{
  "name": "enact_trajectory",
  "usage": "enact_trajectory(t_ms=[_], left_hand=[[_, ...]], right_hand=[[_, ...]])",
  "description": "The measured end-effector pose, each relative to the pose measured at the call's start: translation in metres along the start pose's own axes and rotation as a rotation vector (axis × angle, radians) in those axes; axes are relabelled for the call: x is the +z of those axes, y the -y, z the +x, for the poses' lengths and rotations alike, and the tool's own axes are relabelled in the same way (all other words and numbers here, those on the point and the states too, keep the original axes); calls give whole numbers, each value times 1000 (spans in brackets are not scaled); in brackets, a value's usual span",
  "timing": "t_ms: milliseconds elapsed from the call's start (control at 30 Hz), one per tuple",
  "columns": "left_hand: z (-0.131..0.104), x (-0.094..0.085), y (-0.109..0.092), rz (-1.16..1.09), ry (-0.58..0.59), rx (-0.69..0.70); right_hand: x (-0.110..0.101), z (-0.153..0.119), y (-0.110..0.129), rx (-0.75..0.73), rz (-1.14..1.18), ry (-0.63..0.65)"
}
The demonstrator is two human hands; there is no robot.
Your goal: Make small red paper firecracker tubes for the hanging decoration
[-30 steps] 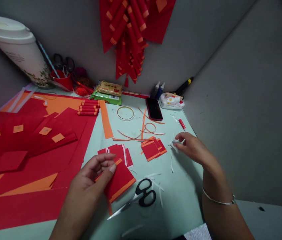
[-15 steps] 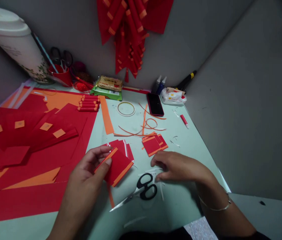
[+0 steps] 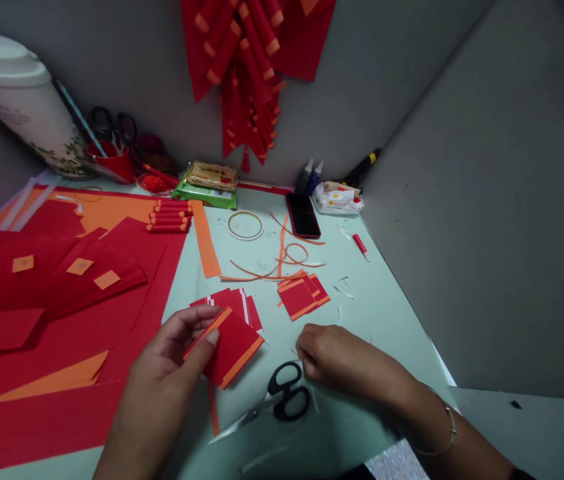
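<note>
My left hand [image 3: 177, 360] pinches a red paper card [image 3: 232, 347] with orange strips along two edges, thumb on top and fingers beneath. Behind it, a fanned pile of red cards with white strips [image 3: 245, 303] lies on the table. Fingers curled in, my right hand [image 3: 319, 353] rests on the tabletop beside thin white paper scraps [image 3: 315, 400]; whatever it holds is hidden. Just left of that hand are black-handled scissors [image 3: 282, 400], blades pointing left. Finished-looking red cards with orange edges [image 3: 302, 297] sit beyond my right hand.
Large red and orange sheets [image 3: 112, 413] cover the left side. A tape roll [image 3: 245, 225], orange strips [image 3: 205, 240], a phone [image 3: 303, 215] and a red glue tube [image 3: 361, 246] lie farther back. A tall cup [image 3: 27, 107] stands back left, below hanging red paper firecrackers [image 3: 247, 60].
My right hand has closed its fingers over the white scraps, fewer of which now show beside it. My left hand still holds the card. The view has shifted slightly.
</note>
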State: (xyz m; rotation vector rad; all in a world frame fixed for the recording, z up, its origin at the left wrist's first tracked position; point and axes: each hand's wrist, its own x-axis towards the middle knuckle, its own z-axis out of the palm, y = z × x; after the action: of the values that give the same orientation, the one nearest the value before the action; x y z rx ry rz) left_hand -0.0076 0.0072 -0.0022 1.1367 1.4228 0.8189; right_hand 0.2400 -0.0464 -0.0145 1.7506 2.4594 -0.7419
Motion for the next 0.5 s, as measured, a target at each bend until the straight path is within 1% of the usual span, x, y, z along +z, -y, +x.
enact_trajectory(t_ms=[33,100,167,233,300,367,400,500], left_hand=[[0,0,0,9,-3,-5],[0,0,-2,29,-11,-22],[-1,1,-5,39,-11,-32],[-1,1,-7,39,-16,-36],[-2,2,-8,37,-20,-40],[-1,2,-6,41,-13,-47],[-1,2,-4,44,-4,-49],[1,2,-1,55,14,-23]], right_hand=[[-6,0,-7,32,47,-25],[-23,0,-30,148,142,-109],[-44,1,-59,318,135,-288],[-62,4,-89,432,109,-379],[-70,6,-111,529,98,-447],[-69,5,-122,569,106,-465],[-66,3,-123,569,120,-446],[-50,-4,-116,518,189,-306]])
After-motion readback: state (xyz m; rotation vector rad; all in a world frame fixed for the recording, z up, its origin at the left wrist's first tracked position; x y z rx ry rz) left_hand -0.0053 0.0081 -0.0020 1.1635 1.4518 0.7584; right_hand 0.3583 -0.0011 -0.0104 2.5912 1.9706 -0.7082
